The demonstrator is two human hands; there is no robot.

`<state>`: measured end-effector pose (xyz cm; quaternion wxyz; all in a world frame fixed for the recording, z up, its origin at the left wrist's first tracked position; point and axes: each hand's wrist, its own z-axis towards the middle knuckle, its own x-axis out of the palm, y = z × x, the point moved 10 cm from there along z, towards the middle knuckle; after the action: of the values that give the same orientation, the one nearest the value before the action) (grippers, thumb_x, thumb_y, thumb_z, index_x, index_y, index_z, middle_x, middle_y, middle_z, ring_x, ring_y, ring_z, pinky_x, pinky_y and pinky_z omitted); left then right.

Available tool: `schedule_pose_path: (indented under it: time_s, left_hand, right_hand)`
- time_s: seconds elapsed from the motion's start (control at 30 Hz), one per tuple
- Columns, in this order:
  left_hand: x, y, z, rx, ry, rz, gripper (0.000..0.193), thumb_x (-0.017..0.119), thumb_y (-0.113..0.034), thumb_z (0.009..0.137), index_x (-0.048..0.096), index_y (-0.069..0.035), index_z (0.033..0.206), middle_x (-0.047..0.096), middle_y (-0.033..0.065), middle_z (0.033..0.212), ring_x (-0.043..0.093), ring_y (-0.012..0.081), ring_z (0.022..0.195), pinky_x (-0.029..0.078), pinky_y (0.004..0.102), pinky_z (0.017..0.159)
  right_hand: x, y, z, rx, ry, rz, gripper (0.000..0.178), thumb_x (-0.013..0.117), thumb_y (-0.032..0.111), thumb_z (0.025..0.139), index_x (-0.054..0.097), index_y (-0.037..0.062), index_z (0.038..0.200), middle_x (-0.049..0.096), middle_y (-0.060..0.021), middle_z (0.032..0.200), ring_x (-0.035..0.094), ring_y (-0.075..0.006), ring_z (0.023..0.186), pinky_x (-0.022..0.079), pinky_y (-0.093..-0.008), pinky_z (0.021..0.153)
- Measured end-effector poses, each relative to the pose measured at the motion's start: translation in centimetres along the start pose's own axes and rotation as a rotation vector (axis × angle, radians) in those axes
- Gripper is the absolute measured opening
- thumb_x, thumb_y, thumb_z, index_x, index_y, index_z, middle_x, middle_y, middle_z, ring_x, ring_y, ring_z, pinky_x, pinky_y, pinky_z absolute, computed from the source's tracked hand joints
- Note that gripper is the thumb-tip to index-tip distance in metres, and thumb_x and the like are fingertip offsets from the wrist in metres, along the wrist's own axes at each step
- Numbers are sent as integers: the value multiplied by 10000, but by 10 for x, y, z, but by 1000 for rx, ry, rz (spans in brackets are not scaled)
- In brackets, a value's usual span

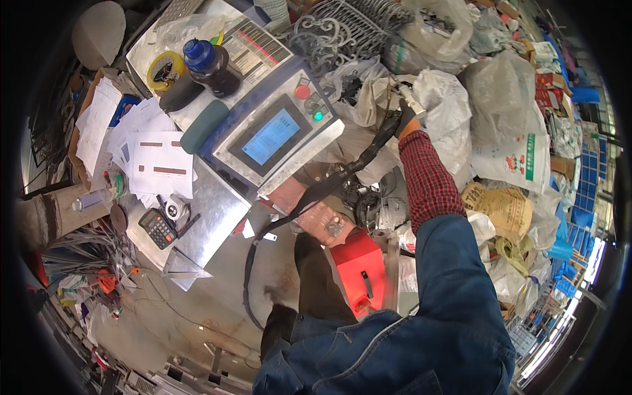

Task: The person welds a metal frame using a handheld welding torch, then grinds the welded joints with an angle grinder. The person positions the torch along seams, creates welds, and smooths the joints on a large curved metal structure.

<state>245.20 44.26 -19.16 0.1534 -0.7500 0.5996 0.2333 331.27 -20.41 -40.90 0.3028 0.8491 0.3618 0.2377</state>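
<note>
- Head view: the right hand (406, 120), in a dark glove with an orange cuff, is stretched out ahead and clamped around a metal-tipped tool head (411, 102).
- A thick black hose (316, 194) runs from that tool head back down across the scene and curls onto the concrete floor (197, 309).
- The tool head sits right against a heap of white plastic sacks (454, 112), just past the corner of a grey machine.
- The arm shows a red checked sleeve (428, 181) under a blue denim jacket (434, 329).
- The left hand is not in sight, so its grip cannot be told.
- Left of the hose, the machine's control panel (273, 135) shows a lit blue screen, a red button and a green lamp.
- A dark bottle with a blue cap (209, 66) and a roll of yellow tape (164, 69) stand on the machine top.
- Loose papers (155, 161) and a calculator (158, 228) lie lower left.
- A red box (359, 266) sits just below the hose, near the person's dark trouser leg.
</note>
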Motion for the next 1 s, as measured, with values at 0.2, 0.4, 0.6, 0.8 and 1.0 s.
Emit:
schedule_pose_path:
  time_s: [0.2, 0.4, 0.6, 0.8, 1.0]
  left_hand:
    - [10, 18, -31, -89, -40, -14, 603, 732, -356, 997, 510, -91, 1492, 685, 138, 1133, 686, 281, 924, 550, 445, 776]
    - [16, 53, -71, -126, -36, -54, 616, 735, -358, 994, 509, -85, 1498, 690, 144, 1144, 691, 283, 935, 553, 445, 787]
    - [19, 123, -144, -130, -29, -179, 629, 739, -360, 991, 508, -79, 1504, 695, 149, 1155, 695, 286, 945, 556, 445, 799]
    - [42, 166, -167, -115, -25, -321, 642, 743, -363, 988, 507, -73, 1511, 700, 154, 1166, 700, 288, 956, 559, 445, 811]
    - [61, 205, -154, -77, -28, -483, 655, 747, -365, 985, 507, -67, 1517, 705, 159, 1177, 704, 290, 966, 562, 445, 822]
  right_hand:
    - [19, -26, 54, 54, -14, 84, 274, 693, 335, 1074, 736, 167, 1286, 752, -81, 988, 717, -280, 864, 613, -457, 772]
    - [5, -89, 33, 29, -31, -133, 246, 674, 295, 1066, 771, 119, 1209, 744, -59, 946, 703, -225, 843, 585, -399, 740]
    - [163, -114, -173, -42, 550, -845, 246, 666, 260, 1061, 799, 60, 1113, 731, -28, 915, 682, -147, 820, 545, -321, 693]
    - [358, -33, -624, -95, 2007, -931, 170, 678, 95, 1054, 784, -33, 1093, 809, -100, 1047, 764, -165, 968, 622, -313, 807]
    - [309, -35, -955, -167, 2974, -754, 170, 674, 99, 1054, 768, -31, 1111, 808, -105, 1050, 765, -177, 965, 622, -322, 804]
